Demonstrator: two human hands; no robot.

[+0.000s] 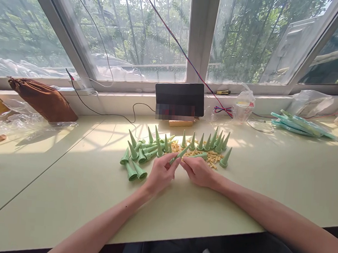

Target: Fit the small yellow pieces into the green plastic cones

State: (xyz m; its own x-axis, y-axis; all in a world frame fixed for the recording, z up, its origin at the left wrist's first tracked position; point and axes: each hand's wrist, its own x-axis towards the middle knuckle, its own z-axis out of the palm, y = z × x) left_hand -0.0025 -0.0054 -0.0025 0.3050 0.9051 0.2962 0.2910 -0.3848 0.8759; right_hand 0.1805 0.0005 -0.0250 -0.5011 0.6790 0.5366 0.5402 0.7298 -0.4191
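Sunlight streams through the wide window (129,32), trees beyond the glass, and spills across the pale tabletop (67,196), where a black tablet (179,96) stands propped near the sill. And out in front of that tablet, on the near side, it's all hands: the left hand (161,171) has a green spike (181,153) pinched between thumb and fingers, tilted, tip up and to the right! Close beside it comes the right hand (199,170), fingers curled in together; whether they grip anything, I can't tell from this angle.

Between the hands and the tablet, loose tan pegs (213,159) lie scattered, with upright green cones (200,143) standing in front of the tablet and off to its right. More cones lie toppled (140,171) in front and to its left, hollow ends showing. Wide left of the tablet slumps a brown pouch (44,100); on its right, a bagged cup (244,107), then teal packets (300,125) further out.
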